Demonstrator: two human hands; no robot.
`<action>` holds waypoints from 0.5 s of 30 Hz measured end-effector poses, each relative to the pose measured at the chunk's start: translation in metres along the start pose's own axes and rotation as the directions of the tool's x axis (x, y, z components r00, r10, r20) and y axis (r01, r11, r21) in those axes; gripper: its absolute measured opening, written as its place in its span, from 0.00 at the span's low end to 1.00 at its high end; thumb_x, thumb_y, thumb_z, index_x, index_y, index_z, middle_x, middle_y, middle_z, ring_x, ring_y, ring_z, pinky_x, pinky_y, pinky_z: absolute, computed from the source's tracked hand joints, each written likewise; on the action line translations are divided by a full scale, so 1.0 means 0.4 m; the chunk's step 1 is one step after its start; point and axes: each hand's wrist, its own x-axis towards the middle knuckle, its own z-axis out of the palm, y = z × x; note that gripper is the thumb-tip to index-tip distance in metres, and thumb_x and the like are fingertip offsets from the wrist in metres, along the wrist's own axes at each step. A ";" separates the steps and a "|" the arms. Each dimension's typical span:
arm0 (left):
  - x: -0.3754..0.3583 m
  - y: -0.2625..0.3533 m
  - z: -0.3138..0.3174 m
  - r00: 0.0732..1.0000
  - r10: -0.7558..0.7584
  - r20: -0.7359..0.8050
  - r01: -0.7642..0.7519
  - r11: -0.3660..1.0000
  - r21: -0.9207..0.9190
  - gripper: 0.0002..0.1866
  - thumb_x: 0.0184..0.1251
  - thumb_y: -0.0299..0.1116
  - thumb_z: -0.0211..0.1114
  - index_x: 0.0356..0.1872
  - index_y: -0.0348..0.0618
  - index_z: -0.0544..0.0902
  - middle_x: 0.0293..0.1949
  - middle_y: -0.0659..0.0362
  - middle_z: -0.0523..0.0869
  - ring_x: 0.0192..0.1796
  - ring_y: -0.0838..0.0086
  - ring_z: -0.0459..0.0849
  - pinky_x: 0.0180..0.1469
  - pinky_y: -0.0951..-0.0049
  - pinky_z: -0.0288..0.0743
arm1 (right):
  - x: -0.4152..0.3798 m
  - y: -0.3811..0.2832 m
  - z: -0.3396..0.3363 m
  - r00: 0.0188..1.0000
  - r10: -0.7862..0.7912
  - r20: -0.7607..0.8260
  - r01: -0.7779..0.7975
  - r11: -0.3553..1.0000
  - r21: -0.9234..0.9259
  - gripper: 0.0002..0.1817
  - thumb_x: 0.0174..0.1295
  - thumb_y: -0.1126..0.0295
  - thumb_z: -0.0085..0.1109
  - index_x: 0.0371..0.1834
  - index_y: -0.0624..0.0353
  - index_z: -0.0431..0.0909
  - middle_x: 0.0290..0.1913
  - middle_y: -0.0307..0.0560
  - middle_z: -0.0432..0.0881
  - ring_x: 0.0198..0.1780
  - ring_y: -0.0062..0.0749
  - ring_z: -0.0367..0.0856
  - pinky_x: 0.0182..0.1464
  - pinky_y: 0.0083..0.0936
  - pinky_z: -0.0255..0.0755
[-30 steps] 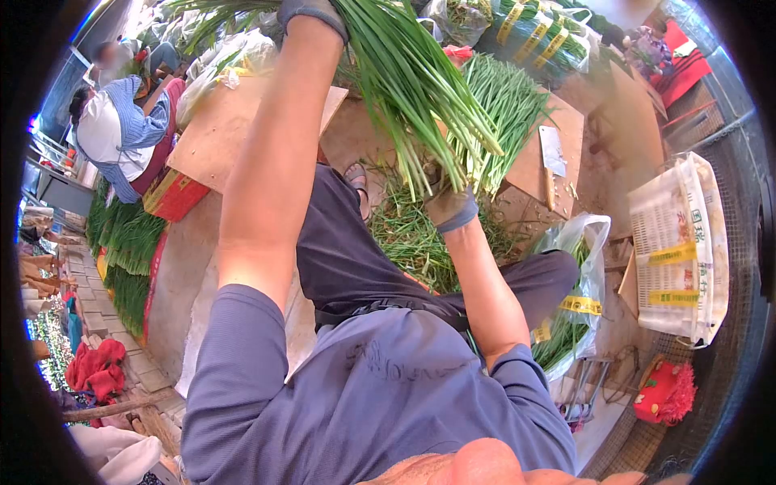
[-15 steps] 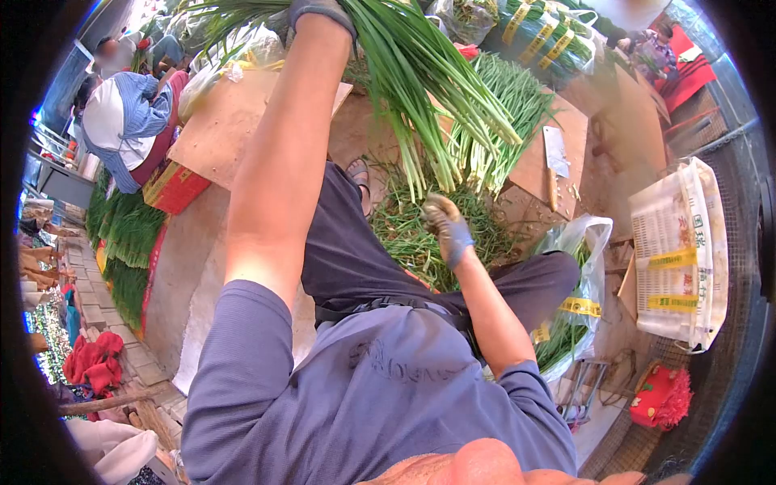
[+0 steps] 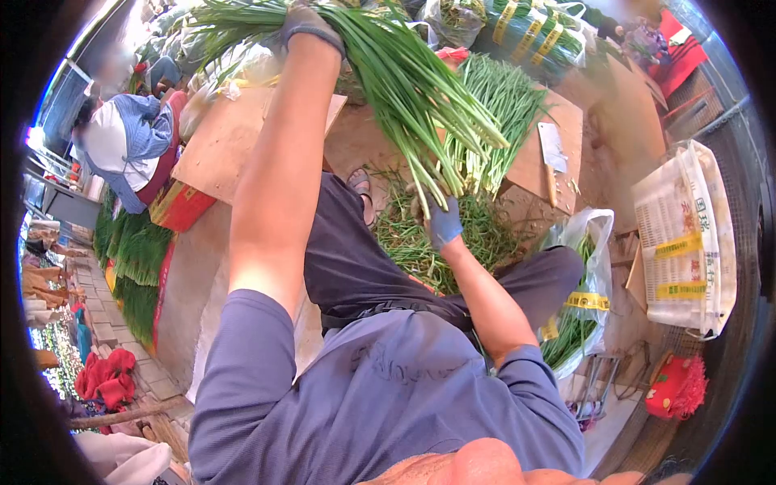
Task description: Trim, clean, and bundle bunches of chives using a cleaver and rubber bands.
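My left hand point(image 3: 311, 26), in a grey work glove, is closed around a big bunch of garlic chives point(image 3: 384, 69) at the top of the view. The green leaves trail off to the left, and the pale stem ends slant down to the right. My right hand point(image 3: 440, 220), in a blue-grey glove with soiled fingertips, is at the lowest stem ends, its fingers curled against them and partly hidden. Below it lies a heap of loose green trimmings point(image 3: 404, 242). Another pile of chives point(image 3: 497, 105) rests on a board just beyond.
A cleaver point(image 3: 552, 158) lies on the wooden board point(image 3: 570, 121) at the right. Beside my knee stands a plastic bag of greens point(image 3: 586, 299). Farther right is a white crate point(image 3: 679, 242). A person point(image 3: 121, 141) sits at the left near a red box point(image 3: 182, 206).
My right hand has moved up and slightly left to the stem ends. The bunch in my left hand has shifted slightly left.
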 end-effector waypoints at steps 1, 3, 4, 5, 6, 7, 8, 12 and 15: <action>0.011 -0.007 -0.013 1.000 0.005 0.001 -0.005 1.000 0.007 0.20 0.66 0.36 0.49 0.52 0.34 0.78 0.46 0.43 0.84 0.44 0.48 0.84 0.50 0.44 0.81 | -0.008 -0.007 -0.033 0.999 -0.019 0.037 0.022 0.997 -0.070 0.19 0.74 0.54 0.53 0.47 0.62 0.79 0.20 0.37 0.74 0.20 0.19 0.70 0.22 0.18 0.63; 0.042 -0.032 -0.037 1.000 0.008 0.005 -0.009 0.999 0.031 0.20 0.66 0.35 0.49 0.53 0.34 0.77 0.46 0.42 0.84 0.45 0.47 0.84 0.51 0.44 0.81 | -0.020 -0.105 -0.054 0.989 0.029 0.143 -0.037 0.998 0.057 0.19 0.74 0.56 0.54 0.47 0.63 0.78 0.21 0.38 0.75 0.21 0.20 0.71 0.23 0.18 0.64; 0.056 -0.043 -0.044 1.000 -0.003 0.013 0.002 1.000 0.028 0.21 0.65 0.35 0.49 0.54 0.33 0.77 0.47 0.42 0.84 0.46 0.47 0.84 0.51 0.43 0.81 | -0.038 -0.210 -0.039 0.985 0.034 0.169 -0.056 0.990 0.128 0.17 0.74 0.58 0.54 0.47 0.63 0.78 0.24 0.39 0.76 0.21 0.21 0.72 0.24 0.18 0.65; 0.057 -0.043 -0.047 1.000 0.009 0.015 -0.009 0.999 0.036 0.21 0.65 0.35 0.49 0.54 0.33 0.77 0.47 0.42 0.84 0.46 0.47 0.84 0.52 0.43 0.81 | -0.036 -0.210 -0.052 0.987 0.057 0.153 -0.091 0.969 0.229 0.15 0.73 0.59 0.54 0.48 0.62 0.78 0.26 0.39 0.78 0.22 0.23 0.73 0.25 0.19 0.68; 0.054 -0.039 -0.059 0.999 -0.032 0.010 0.032 0.999 0.010 0.23 0.66 0.35 0.47 0.56 0.32 0.76 0.52 0.39 0.81 0.51 0.44 0.82 0.55 0.40 0.79 | -0.033 -0.206 -0.063 0.986 0.083 0.145 -0.127 0.936 0.329 0.14 0.73 0.60 0.54 0.50 0.60 0.77 0.27 0.40 0.79 0.23 0.24 0.75 0.26 0.20 0.71; 0.051 -0.035 -0.070 0.997 -0.074 0.004 0.074 0.997 -0.016 0.24 0.68 0.36 0.46 0.59 0.31 0.74 0.56 0.37 0.79 0.56 0.42 0.80 0.58 0.38 0.77 | -0.028 -0.204 -0.069 0.973 0.227 0.036 -0.214 0.839 0.500 0.13 0.73 0.61 0.54 0.51 0.57 0.76 0.29 0.40 0.80 0.23 0.26 0.75 0.27 0.22 0.74; 0.054 -0.043 -0.066 0.997 -0.065 0.032 0.066 0.997 -0.030 0.24 0.68 0.37 0.45 0.59 0.31 0.74 0.57 0.37 0.79 0.57 0.42 0.79 0.59 0.37 0.76 | -0.021 -0.204 -0.075 0.925 0.378 -0.044 -0.256 0.704 0.662 0.11 0.73 0.62 0.54 0.52 0.55 0.75 0.30 0.40 0.81 0.24 0.27 0.76 0.29 0.24 0.77; 0.096 -0.046 -0.113 0.989 -0.034 0.146 0.046 0.996 -0.080 0.26 0.70 0.39 0.44 0.63 0.34 0.73 0.61 0.38 0.76 0.60 0.41 0.77 0.62 0.33 0.71 | -0.032 -0.226 -0.126 0.971 0.238 -0.016 -0.113 0.516 0.849 0.03 0.70 0.67 0.57 0.38 0.50 0.74 0.28 0.34 0.76 0.26 0.22 0.72 0.25 0.22 0.70; 0.117 -0.044 -0.141 0.981 -0.010 0.193 0.028 0.995 -0.095 0.26 0.72 0.40 0.43 0.65 0.36 0.72 0.63 0.40 0.75 0.63 0.42 0.75 0.64 0.32 0.68 | -0.037 -0.212 -0.133 0.961 0.276 -0.034 -0.136 0.576 0.806 0.05 0.69 0.68 0.57 0.36 0.51 0.73 0.24 0.34 0.71 0.25 0.22 0.70 0.24 0.21 0.66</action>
